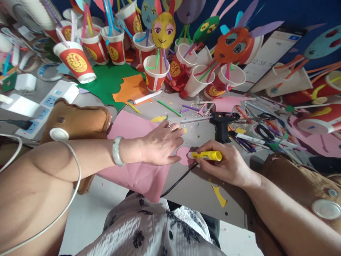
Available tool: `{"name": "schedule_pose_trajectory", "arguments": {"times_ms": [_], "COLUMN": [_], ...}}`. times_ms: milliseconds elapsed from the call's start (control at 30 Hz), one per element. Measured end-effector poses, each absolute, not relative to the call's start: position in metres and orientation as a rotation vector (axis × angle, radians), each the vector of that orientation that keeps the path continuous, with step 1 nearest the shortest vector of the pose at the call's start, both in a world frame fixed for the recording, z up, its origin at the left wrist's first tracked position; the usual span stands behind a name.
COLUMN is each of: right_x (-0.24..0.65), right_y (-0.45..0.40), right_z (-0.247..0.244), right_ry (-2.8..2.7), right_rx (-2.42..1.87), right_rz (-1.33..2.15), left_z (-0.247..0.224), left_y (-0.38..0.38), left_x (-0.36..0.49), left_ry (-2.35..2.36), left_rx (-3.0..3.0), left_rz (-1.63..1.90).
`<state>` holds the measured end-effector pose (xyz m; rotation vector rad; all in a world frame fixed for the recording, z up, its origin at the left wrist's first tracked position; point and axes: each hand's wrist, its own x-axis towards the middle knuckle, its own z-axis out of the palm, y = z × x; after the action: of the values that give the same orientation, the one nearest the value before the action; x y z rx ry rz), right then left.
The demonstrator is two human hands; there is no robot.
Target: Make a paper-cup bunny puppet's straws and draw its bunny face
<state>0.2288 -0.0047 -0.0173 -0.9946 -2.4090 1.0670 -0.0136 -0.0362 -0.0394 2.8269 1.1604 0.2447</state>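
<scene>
My right hand grips a yellow marker, its pale tip end pointing left onto a small pink paper circle. My left hand lies palm down with its fingers apart, and its thumb reaches the circle's left edge. A ring and a pale bracelet are on that hand and wrist. Under the left hand and wrist is a large sheet of pink paper, overhanging the table's front edge. What the marker has drawn on the circle is too small to make out.
A black glue gun lies beyond my right hand. Red-and-white paper cups with straws and paper faces line the back. A phone leans at back right. Green paper, scraps and a power strip lie around.
</scene>
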Motion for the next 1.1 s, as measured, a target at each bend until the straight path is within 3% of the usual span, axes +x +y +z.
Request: {"name": "schedule_pose_trajectory", "arguments": {"times_ms": [200, 333, 600, 867, 1100], "right_x": [0.227, 0.234, 0.227, 0.224, 0.220], "right_y": [-0.005, -0.001, -0.006, -0.007, -0.010], "right_z": [-0.021, -0.023, -0.020, -0.023, -0.022], "right_ry": [-2.367, -2.132, -2.432, -2.138, -2.327], "right_rx": [-1.142, -1.334, -0.960, -1.341, -1.099], "right_rz": [0.892, 0.996, 1.096, 1.026, 1.000], "left_z": [-0.039, -0.039, -0.041, -0.037, -0.038], "left_y": [-0.037, -0.037, -0.037, -0.036, -0.037], "left_x": [-0.013, -0.012, -0.014, -0.012, -0.013], "left_ry": [1.177, 1.169, 1.167, 1.176, 1.172], "left_rx": [2.835, 2.844, 2.796, 2.802, 2.803], "left_rz": [0.250, 0.246, 0.306, 0.245, 0.272]}}
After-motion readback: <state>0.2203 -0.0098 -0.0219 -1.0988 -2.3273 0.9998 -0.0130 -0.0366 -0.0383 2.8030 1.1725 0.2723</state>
